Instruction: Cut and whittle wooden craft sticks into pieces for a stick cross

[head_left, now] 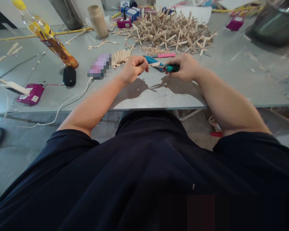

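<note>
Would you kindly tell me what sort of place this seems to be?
Probably a workshop, judging by the heap of wooden pieces on the worktable, the pink-handled tool nearby, and the green-handled tool in the person's right hand.

The phone [100, 65] is blurred into blocks; right of it, the right fingers [177, 60] partly hide a green handle [169, 68].

Right of the stick pile [173, 32], bare table [231, 73] gives a hand room to pass, up to the dark pot [275, 27]. The phone [100, 65] and bottle [50, 41] obstruct its left; the left hand [134, 69] and right hand [186, 67] fill its front. Behind its left edge, a blurred box [133, 14] seemingly crowds the way.
</note>
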A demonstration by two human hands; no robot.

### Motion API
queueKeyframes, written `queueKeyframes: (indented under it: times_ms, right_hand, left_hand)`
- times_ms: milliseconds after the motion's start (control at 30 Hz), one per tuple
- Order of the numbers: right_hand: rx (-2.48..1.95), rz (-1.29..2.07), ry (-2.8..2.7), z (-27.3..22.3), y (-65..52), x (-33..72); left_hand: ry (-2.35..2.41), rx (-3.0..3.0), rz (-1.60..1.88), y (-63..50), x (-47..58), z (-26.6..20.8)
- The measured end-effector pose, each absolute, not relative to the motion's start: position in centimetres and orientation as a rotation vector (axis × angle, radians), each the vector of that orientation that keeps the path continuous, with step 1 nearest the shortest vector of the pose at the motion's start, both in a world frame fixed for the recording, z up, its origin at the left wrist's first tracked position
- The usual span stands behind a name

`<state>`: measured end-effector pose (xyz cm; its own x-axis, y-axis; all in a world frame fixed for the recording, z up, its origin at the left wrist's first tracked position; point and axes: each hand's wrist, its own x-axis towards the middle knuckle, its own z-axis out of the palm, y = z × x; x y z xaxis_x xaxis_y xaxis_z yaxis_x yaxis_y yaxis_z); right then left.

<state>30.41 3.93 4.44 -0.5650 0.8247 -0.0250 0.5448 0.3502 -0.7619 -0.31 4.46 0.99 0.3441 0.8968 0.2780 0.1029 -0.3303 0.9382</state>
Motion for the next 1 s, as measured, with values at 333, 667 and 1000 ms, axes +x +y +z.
queueKeyframes:
  times_ms: [333, 667, 1000]
  right_hand:
    - [-1.124, 0.906, -2.384, 4.6, 3.4, 30.0]
    - [-1.174, 0.933, -2.402, 4.2, 4.0, 30.2]
    - [-1.148, 1.042, -2.337, 4.3, 3.4, 30.1]
  left_hand:
    - [0.947, 1.813, 1.004, 3.6, -0.6, 1.7]
    - [0.953, 1.766, 1.039, 3.7, -0.3, 1.2]
    - [0.890, 1.452, 1.071, 2.1, 0.8, 2.1]
